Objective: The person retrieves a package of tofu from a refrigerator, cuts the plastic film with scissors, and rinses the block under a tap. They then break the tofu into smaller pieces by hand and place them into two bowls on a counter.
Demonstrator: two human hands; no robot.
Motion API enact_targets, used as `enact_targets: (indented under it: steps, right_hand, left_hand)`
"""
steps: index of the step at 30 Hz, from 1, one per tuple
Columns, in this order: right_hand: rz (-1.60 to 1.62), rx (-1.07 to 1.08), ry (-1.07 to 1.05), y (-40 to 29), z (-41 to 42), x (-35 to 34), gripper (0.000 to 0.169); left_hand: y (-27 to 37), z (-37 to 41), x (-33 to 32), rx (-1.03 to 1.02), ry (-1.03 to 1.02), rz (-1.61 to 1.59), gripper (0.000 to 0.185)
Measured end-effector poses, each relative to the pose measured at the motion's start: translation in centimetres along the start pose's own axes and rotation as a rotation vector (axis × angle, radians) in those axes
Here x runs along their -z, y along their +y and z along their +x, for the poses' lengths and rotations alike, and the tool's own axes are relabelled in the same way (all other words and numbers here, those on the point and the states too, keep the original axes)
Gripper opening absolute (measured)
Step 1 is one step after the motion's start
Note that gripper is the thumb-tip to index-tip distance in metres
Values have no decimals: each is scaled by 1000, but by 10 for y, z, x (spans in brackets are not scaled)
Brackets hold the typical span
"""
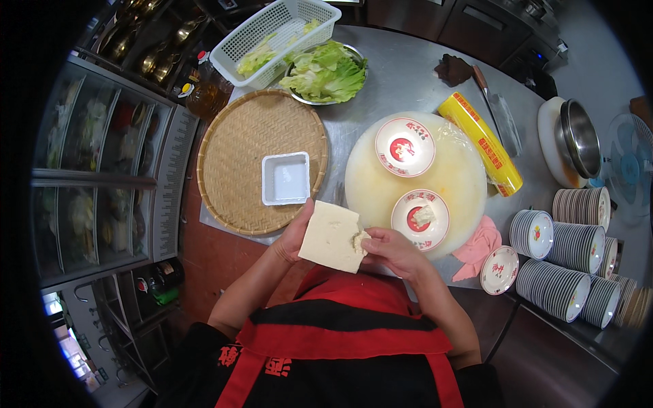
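Note:
A square slab of tofu (329,234) lies across my left hand (296,232), whose thumb rests at its upper left edge. At the slab's right side, my right hand (390,250) pinches a crumbly bit of tofu beside a ragged notch. A white bowl with red print (421,239) holds a broken tofu chunk (423,216), just right of that hand. Behind it, a second printed bowl (403,140) sits on the same round white cutting board (362,158). A white plastic tub (285,178) rests on the woven bamboo tray (240,148), beyond my left hand.
Lettuce (329,71) fills a metal bowl beside a white plastic basket (245,41). A yellow cling-film roll (482,145) lies near a cleaver (502,122), its blade on the steel table. A pink cloth (478,250) and stacked plates (551,288) line the right side. Oil bottles (204,99) stand left.

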State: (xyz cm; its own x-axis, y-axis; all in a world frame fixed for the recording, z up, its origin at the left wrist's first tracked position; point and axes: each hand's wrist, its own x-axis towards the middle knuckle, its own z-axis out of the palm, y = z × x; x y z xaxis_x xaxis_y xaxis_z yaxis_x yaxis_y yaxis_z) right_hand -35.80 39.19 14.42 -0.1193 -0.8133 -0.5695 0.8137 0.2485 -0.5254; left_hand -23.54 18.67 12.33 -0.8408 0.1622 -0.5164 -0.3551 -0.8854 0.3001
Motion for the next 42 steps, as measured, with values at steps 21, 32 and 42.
enact_targets:
  steps: [21, 32, 42]
  right_hand:
    - [-109, -1, -51, -10, -10, 7, 41]
    - [178, 63, -16, -2, -23, 12, 38]
    - [-176, 430, 492, -5, -66, 31, 40]
  left_hand:
    - [-9, 11, 1, 50, -51, -81, 82]
    - [-13, 16, 1, -21, -59, -241, 83]
    - [-17, 24, -4, -33, -75, -331, 80]
